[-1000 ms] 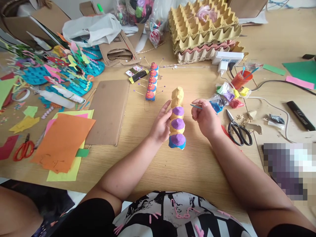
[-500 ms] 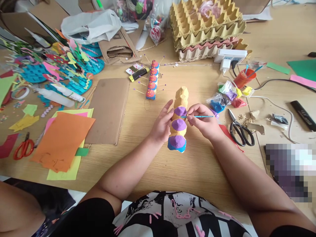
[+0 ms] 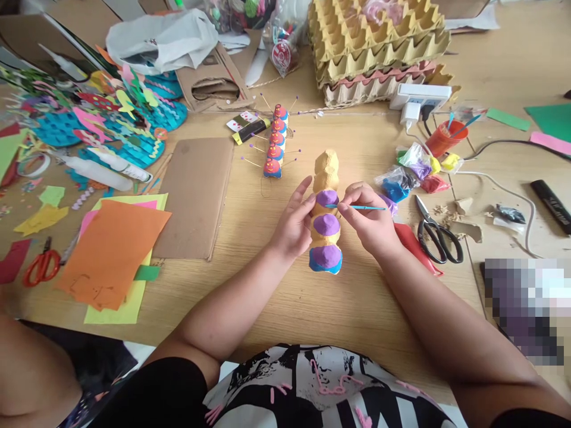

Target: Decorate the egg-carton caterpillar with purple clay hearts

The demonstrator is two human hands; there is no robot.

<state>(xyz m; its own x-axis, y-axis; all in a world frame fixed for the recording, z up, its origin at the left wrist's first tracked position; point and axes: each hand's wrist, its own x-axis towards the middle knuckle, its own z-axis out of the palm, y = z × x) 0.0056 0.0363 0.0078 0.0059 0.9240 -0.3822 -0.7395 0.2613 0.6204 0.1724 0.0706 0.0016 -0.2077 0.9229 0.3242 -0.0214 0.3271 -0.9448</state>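
- Far left of my table (image 3: 263,297): red-handled scissors (image 3: 41,267), lying flat, with a few coloured paper scraps around them.
- Behind those there's a crowd of blue bases (image 3: 56,129) stuck full of paper fish and wavy strips, with two white bottles (image 3: 100,172) lying just in front.
- Next, a loose stack of paper with an orange sheet (image 3: 113,255) on top, overlapping the near-left corner of a brown piece of cardboard (image 3: 194,199).
- Then a small caterpillar (image 3: 275,142), red and blue bumps, smiley faces, thin sticks poking out both sides. It's sitting well past my hands.
- My left hand (image 3: 292,229) is holding the left side of a yellow egg-carton strip, thumb against it and index finger pointing up and away. Can't see what the fingers underneath are doing.
- The egg-carton strip (image 3: 326,224) is right between my hands, lengthwise away from me. Three purple caps on the nearer bumps, blue around the nearest one, plain yellow at the far end. Can't tell if it's touching the table.
- My right hand (image 3: 370,220) is pinched narrow around a thin blue stick (image 3: 366,207), its tip at the farthest purple cap. Can't tell how hard it's pressing, if at all.
- Right of that: little colourful bags (image 3: 396,189), black-handled scissors (image 3: 439,241) lying partly open, an orange cup (image 3: 446,139) farther back, and a black marker (image 3: 551,205).
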